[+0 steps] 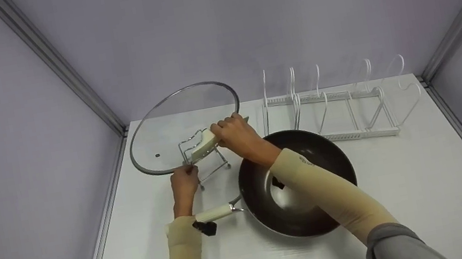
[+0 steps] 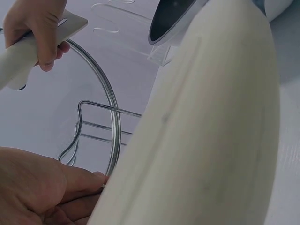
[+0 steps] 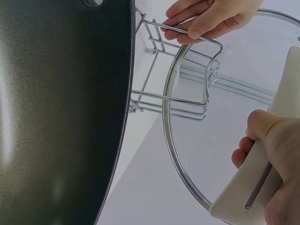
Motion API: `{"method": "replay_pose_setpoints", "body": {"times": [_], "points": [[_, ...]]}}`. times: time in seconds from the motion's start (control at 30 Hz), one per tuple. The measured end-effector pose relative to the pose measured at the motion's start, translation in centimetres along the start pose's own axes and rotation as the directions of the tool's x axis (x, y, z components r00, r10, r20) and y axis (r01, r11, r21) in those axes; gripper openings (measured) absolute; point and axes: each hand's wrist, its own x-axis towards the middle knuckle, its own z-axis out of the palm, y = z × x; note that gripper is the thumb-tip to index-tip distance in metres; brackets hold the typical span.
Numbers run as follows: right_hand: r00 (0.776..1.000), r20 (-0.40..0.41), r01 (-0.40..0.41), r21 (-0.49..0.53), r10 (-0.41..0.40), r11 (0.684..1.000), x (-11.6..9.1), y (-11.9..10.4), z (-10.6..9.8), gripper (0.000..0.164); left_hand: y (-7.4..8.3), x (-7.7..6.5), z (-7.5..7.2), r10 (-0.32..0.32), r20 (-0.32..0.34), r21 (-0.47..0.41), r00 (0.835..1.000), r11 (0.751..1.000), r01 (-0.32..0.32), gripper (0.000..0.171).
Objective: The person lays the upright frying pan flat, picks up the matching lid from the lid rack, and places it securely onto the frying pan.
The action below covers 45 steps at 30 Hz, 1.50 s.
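Note:
A large glass lid (image 1: 168, 121) with a metal rim and a long cream handle (image 1: 203, 146) stands tilted on edge in a small chrome wire rack (image 3: 187, 101). My right hand (image 1: 236, 135) grips that handle, fingers wrapped over it, as the right wrist view also shows. At the rack's left side, my left hand (image 1: 184, 182) pinches a wire between thumb and fingers, close to the lid's rim (image 2: 115, 136). Under my right forearm lies a dark wok (image 1: 254, 186), its cream handle (image 1: 214, 214) pointing left beneath my left wrist.
A white wire rack (image 1: 363, 133) with several upright curved dividers stands at the back right, just behind the wok. The white table (image 1: 448, 196) is enclosed by pale walls at the back and both sides. The wok's handle fills much of the left wrist view.

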Motion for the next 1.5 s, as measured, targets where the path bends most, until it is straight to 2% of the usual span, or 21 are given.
{"method": "replay_pose_setpoints", "body": {"times": [0.17,0.57,1.03,1.5], "points": [[1.000,0.007,-0.003,0.021,0.003,1.000,0.1,0.1,-0.3,0.033,0.0,-0.1,0.0,0.006,-0.008,0.012,1.000,1.000,-0.006,0.028],[0.999,-0.048,-0.001,0.032,0.003,0.999,0.3,0.5,-0.4,0.033,-0.3,0.4,0.1,0.022,-0.006,0.024,1.000,0.999,-0.022,0.026],[0.999,-0.054,-0.004,-0.010,0.004,1.000,0.8,0.6,-1.1,0.034,-0.6,0.7,-0.2,0.021,-0.012,0.009,1.000,1.000,-0.021,0.021],[0.997,-0.082,0.005,0.014,-0.004,1.000,1.3,0.5,-1.6,0.033,-0.7,0.8,-0.4,0.031,-0.023,0.055,0.999,0.998,-0.030,0.023]]}}
